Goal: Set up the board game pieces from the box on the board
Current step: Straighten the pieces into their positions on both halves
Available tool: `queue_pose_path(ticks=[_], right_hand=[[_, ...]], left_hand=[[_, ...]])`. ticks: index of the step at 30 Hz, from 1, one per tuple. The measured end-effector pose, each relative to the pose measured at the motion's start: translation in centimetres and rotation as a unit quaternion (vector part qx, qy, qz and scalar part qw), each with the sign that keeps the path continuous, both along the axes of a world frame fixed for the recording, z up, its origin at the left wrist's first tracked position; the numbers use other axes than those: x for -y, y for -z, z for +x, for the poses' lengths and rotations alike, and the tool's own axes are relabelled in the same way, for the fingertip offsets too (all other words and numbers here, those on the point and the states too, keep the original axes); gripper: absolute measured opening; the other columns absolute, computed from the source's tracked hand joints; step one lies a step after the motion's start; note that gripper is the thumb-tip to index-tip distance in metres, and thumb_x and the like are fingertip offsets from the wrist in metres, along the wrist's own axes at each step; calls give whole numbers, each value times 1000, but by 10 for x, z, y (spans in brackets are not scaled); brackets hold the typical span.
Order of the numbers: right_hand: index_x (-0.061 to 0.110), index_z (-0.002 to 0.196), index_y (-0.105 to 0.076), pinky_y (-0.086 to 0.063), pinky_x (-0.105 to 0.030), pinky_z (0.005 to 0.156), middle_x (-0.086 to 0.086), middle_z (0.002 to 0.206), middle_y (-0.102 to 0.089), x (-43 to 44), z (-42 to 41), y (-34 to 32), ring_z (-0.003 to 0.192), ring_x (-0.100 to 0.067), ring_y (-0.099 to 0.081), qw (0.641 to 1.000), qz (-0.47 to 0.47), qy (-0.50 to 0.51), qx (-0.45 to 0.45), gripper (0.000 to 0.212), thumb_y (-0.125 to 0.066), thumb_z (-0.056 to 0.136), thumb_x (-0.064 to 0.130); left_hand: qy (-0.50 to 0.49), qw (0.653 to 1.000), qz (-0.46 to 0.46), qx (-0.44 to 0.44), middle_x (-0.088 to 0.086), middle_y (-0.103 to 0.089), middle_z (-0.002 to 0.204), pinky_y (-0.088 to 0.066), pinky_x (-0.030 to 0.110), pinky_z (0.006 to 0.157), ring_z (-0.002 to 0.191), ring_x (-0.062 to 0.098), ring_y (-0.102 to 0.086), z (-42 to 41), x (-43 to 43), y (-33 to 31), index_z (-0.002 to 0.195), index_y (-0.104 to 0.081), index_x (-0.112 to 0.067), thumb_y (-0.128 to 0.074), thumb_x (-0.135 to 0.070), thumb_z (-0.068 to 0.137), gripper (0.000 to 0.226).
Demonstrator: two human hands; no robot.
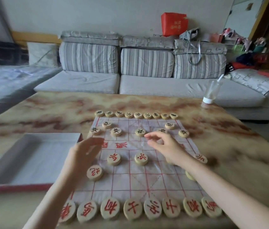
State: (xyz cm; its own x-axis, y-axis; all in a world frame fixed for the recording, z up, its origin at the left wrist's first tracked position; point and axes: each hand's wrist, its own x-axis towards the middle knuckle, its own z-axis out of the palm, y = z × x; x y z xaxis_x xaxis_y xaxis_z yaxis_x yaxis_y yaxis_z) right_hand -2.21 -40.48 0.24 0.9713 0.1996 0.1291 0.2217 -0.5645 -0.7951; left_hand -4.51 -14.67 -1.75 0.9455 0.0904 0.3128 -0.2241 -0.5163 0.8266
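Note:
A thin white board (147, 180) with a red grid lies on the marble-patterned table (47, 109). Round wooden pieces with black characters (137, 115) line its far edge, and several more stand two rows in. Red-character pieces (132, 208) line the near edge, with a few others (141, 158) further up. My left hand (87, 151) hovers blurred over the board's left edge, fingers loose, holding nothing. My right hand (165, 146) hangs above the board's middle right with fingers loosely curled, nothing visible in them. The box (31, 161) lies left of the board, with no pieces in it.
A clear bottle with a white base (211, 93) stands at the table's far right corner. A grey striped sofa (147, 76) runs behind the table, with a red bag (174, 23) and clutter on its back and right end.

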Motion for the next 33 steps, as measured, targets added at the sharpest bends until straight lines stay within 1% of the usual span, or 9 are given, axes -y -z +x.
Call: queue_pose_path(ticks=[3,5,10,12,16,20,25,28,33], right_hand=[[28,112,-62,-35,-15,91,18,116,-56,-47,-41,4,102,12,-48,997,-37,-71,-8,23,-58,89,28],[31,116,-60,-30,-15,95,27,109,-47,-72,-66,13,113,4,-41,993,-57,-103,-14,27,-58,89,33],[31,120,-57,-26,-13,95,31,102,-38,-109,-100,40,122,-2,-37,989,-85,-122,-5,35,-60,86,40],[36,123,-53,-29,-19,100,23,112,-40,-115,-106,46,122,-4,-37,987,-95,-126,-13,39,-60,85,44],[43,133,-42,-30,-27,103,17,129,-32,-121,-114,56,124,-3,-32,978,-141,-155,-2,49,-57,87,42],[37,139,-37,-20,-28,112,16,137,-30,-125,-118,63,131,-4,-21,971,-167,-170,34,54,-54,89,30],[35,137,-40,-19,-23,103,15,134,-37,-131,-120,67,116,0,-19,963,-192,-168,83,48,-51,91,26],[31,137,-42,-16,-21,93,17,123,-41,-132,-119,65,102,8,-12,958,-215,-153,115,47,-53,91,34],[29,133,-46,-17,-28,96,11,121,-47,-140,-114,72,112,-9,-22,941,-287,-94,152,58,-50,83,58]], left_hand=[[-50,998,-25,-2,-34,-66,80,-40,-5,65,79,-12,-61,-52,-21,21,92,-70,-32,-62,-13,85,22],[-61,998,-29,14,-43,-61,84,-40,-4,69,84,-18,-58,-79,-27,36,90,-66,-40,-62,-13,85,28],[-64,996,4,68,-20,-66,103,-42,13,91,103,-1,-58,-112,-47,59,101,-67,-31,-62,-14,83,25],[-50,996,14,67,-23,-62,108,-40,12,96,109,-2,-54,-117,-57,64,104,-64,-36,-59,-26,83,24],[-28,997,52,55,-31,-55,116,-41,32,98,114,-6,-46,-119,-65,71,106,-60,-44,-56,-46,80,27],[-16,994,107,28,-36,-54,112,-27,27,97,118,-11,-35,-117,-63,73,104,-53,-55,-46,-57,72,33],[1,993,119,21,-39,-53,111,-17,10,97,116,-16,-35,-123,-70,76,105,-53,-55,-44,-64,70,37],[12,992,126,25,-41,-54,107,-21,12,97,112,-17,-41,-122,-71,77,103,-59,-51,-46,-65,71,38],[-12,988,153,31,-38,-51,103,-22,17,85,103,-11,-42,-115,-76,87,104,-61,-45,-49,-69,64,48]])
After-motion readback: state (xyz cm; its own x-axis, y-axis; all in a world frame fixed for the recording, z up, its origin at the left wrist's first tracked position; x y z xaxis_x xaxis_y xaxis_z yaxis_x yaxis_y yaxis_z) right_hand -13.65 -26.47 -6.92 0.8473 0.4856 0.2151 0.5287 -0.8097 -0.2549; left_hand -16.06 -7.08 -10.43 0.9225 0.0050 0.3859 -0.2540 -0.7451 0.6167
